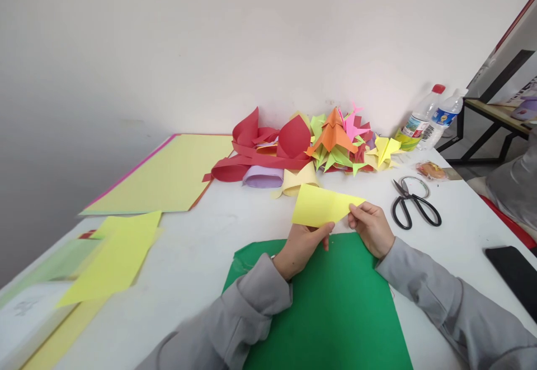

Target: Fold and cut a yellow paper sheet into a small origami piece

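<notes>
L hand pinches yellow paper at its lower edge, most fingers hidden behind; R hand grips its pointed R tip betw. thumb & fingers. Paper's up near far edge of green sheet; L sleeve hides pt. of that sheet, near end cut off. Black slab, far R, also cut off, can't ID.

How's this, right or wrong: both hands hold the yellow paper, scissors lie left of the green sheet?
Wrong side: the head view shows the scissors right of the green sheet. Left hand and right hand do hold the yellow paper.
</notes>
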`<state>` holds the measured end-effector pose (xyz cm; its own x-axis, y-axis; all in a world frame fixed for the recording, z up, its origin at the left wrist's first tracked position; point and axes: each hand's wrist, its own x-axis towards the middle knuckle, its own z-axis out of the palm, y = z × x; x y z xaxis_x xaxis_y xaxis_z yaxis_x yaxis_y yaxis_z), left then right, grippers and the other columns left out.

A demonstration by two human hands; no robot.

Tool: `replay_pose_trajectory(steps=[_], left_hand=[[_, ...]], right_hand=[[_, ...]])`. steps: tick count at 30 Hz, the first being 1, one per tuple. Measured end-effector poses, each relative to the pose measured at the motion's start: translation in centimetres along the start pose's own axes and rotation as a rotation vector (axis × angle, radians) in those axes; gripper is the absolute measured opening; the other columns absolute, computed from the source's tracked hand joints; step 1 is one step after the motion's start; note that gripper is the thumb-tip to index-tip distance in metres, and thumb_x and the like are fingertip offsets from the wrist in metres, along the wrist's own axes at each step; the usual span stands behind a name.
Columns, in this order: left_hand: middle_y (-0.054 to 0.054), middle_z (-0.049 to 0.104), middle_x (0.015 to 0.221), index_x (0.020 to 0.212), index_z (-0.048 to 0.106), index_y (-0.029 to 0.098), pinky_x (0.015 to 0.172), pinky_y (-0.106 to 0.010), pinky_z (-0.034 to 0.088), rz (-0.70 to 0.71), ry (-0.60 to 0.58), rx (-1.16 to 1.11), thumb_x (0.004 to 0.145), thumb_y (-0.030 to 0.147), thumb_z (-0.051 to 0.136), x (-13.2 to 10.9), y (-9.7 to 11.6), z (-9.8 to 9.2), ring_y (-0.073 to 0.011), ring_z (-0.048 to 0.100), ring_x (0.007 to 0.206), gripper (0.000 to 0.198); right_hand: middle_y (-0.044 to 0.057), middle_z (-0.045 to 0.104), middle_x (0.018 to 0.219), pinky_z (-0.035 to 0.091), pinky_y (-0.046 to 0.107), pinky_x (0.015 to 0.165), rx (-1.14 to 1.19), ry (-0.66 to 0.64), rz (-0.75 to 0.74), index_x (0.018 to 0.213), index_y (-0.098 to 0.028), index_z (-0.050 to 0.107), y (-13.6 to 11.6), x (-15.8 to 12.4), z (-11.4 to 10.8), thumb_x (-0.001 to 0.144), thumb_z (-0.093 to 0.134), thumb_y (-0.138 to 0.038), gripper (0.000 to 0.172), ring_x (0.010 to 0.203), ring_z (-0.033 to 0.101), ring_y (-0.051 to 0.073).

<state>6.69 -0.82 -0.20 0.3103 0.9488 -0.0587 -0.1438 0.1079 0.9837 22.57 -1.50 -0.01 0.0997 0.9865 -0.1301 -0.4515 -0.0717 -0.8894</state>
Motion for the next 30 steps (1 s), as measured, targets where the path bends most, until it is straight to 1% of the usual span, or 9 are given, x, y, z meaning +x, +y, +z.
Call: replay_pose_trajectory(steps=[6,9,11,13,15,18,21,24,30], left_hand=[[0.007,0.046,0.042,0.070,0.057,0.016,0.038,-0.023,0.037,-0.001,0.034,-0.058,0.065,0.030,0.070,0.0,0.3,0.0,-0.0084,0.039,0.036,0.020],[0.006,0.047,0.042,0.064,0.056,0.016,0.041,-0.023,0.038,0.000,0.030,-0.072,0.067,0.033,0.069,0.1,0.2,-0.1,-0.0089,0.041,0.038,0.022],[0.004,0.048,0.043,0.059,0.056,0.016,0.043,-0.024,0.038,-0.011,0.026,-0.069,0.069,0.036,0.069,0.0,0.2,-0.1,-0.0094,0.043,0.040,0.026],[0.003,0.048,0.042,0.052,0.053,0.017,0.046,-0.024,0.040,-0.017,0.015,-0.026,0.069,0.038,0.069,-0.1,0.4,-0.1,-0.0101,0.044,0.042,0.031],[0.002,0.048,0.041,0.044,0.049,0.018,0.051,-0.026,0.041,-0.009,-0.004,0.086,0.071,0.038,0.067,-0.3,0.7,0.0,-0.0113,0.046,0.044,0.037],[0.000,0.051,0.044,0.039,0.048,0.020,0.058,-0.027,0.043,-0.011,-0.043,0.303,0.076,0.037,0.061,-0.6,1.2,0.1,-0.0134,0.050,0.049,0.042],[0.000,0.052,0.046,0.039,0.048,0.021,0.059,-0.027,0.042,-0.016,-0.067,0.396,0.079,0.038,0.056,-0.7,1.5,0.1,-0.0144,0.051,0.051,0.044],[0.001,0.051,0.045,0.038,0.047,0.021,0.058,-0.026,0.042,-0.011,-0.062,0.387,0.079,0.039,0.056,-0.8,1.6,0.1,-0.0140,0.050,0.049,0.045],[0.001,0.052,0.043,0.037,0.048,0.020,0.061,-0.026,0.043,-0.028,-0.027,0.385,0.077,0.038,0.058,-0.7,1.4,0.1,-0.0140,0.052,0.050,0.045]], right_hand=[[-0.001,0.060,0.053,0.043,0.020,0.048,0.193,0.070,0.011,0.060,-0.016,0.061,-0.4,0.8,-0.4,0.066,0.079,-0.036,0.028,0.047,0.051,0.008],[0.000,0.061,0.054,0.044,0.021,0.047,0.219,0.058,-0.005,0.063,-0.016,0.062,-0.4,0.9,-0.4,0.072,0.070,-0.051,0.036,0.047,0.052,0.009],[0.000,0.062,0.055,0.044,0.022,0.048,0.158,-0.004,-0.012,0.064,-0.016,0.063,-0.3,0.6,-0.3,0.070,0.069,-0.055,0.040,0.048,0.052,0.009],[0.000,0.063,0.055,0.042,0.022,0.048,0.013,-0.067,-0.031,0.063,-0.016,0.065,-0.2,0.3,-0.2,0.064,0.077,-0.048,0.034,0.048,0.052,0.009],[-0.001,0.062,0.052,0.041,0.023,0.048,-0.169,-0.103,-0.058,0.059,-0.017,0.065,-0.1,-0.1,-0.1,0.059,0.082,-0.039,0.028,0.047,0.051,0.010],[-0.001,0.060,0.046,0.037,0.024,0.046,-0.356,-0.151,-0.076,0.057,-0.017,0.067,0.0,-0.5,0.0,0.060,0.080,-0.040,0.027,0.044,0.049,0.010],[-0.001,0.059,0.046,0.035,0.024,0.044,-0.395,-0.185,-0.083,0.057,-0.016,0.068,-0.1,-0.5,-0.1,0.062,0.078,-0.042,0.028,0.043,0.047,0.010],[-0.001,0.059,0.046,0.034,0.024,0.044,-0.369,-0.195,-0.091,0.058,-0.016,0.068,-0.2,-0.5,-0.1,0.062,0.078,-0.041,0.027,0.043,0.046,0.010],[-0.001,0.060,0.050,0.037,0.025,0.047,-0.334,-0.218,-0.055,0.057,-0.017,0.068,-0.1,-0.5,0.0,0.060,0.079,-0.039,0.024,0.046,0.047,0.011]])
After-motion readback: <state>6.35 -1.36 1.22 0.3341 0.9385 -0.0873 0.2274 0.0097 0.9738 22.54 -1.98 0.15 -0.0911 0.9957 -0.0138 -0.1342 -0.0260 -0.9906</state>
